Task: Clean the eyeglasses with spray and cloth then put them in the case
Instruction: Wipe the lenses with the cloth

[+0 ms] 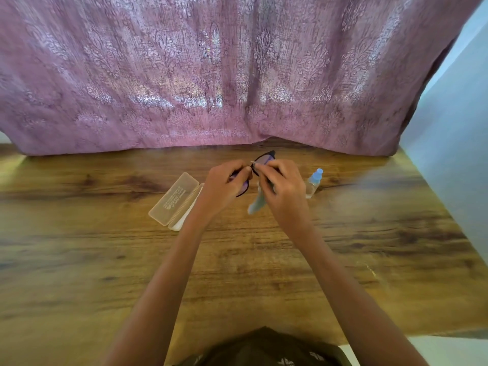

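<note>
Black-framed eyeglasses (264, 157) are held up above the wooden table (79, 260) near its far edge. My left hand (224, 184) grips the left lens side of the frame. My right hand (281, 187) pinches a pale blue cloth (256, 203) against the frame near the bridge, and the cloth's loose end hangs down below my fingers. A translucent glasses case (173, 200) lies open on the table just left of my left wrist. A small clear spray bottle (314, 182) with a blue cap stands to the right of my right hand.
A pink patterned curtain (211, 75) hangs along the table's far edge. A pale wall (454, 128) borders the table's right side. Dark clothing (266, 350) shows at the bottom of the view.
</note>
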The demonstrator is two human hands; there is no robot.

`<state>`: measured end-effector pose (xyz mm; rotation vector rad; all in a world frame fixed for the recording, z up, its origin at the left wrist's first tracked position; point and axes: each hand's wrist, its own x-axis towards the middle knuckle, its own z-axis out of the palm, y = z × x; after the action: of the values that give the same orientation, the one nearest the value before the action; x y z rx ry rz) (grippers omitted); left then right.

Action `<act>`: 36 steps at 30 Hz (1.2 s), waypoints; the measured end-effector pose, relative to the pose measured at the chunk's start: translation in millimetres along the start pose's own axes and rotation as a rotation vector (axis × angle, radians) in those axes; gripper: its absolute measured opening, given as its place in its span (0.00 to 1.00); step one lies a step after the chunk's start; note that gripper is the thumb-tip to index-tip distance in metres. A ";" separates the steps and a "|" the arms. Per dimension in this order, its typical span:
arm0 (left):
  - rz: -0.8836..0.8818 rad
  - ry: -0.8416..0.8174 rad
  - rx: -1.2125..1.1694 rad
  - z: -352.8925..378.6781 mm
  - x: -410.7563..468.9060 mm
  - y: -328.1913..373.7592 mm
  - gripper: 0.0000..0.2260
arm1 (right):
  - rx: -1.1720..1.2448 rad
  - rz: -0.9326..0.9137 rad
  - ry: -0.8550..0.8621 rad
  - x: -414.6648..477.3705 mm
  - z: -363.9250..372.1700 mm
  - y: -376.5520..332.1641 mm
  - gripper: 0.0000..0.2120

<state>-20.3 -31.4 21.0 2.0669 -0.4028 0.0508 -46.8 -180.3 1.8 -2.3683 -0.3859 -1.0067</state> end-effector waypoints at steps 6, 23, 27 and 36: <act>0.026 0.017 0.000 -2.1 0.0 -1.5 0.12 | -0.030 0.096 0.043 14.4 -3.6 6.9 0.07; 0.009 0.047 -0.016 -0.7 1.3 -7.5 0.15 | -0.024 0.053 0.004 18.2 1.9 9.2 0.07; -0.003 0.043 -0.018 -0.4 2.0 -7.3 0.10 | 0.037 -0.071 -0.048 10.8 5.6 1.6 0.07; -0.066 0.038 -0.071 0.0 0.0 -5.1 0.12 | -0.023 0.044 -0.001 16.7 -2.1 11.8 0.08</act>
<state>-18.8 -29.0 16.7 2.0045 -0.3082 0.0353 -31.4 -190.2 11.0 -2.3876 -0.3226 -0.9949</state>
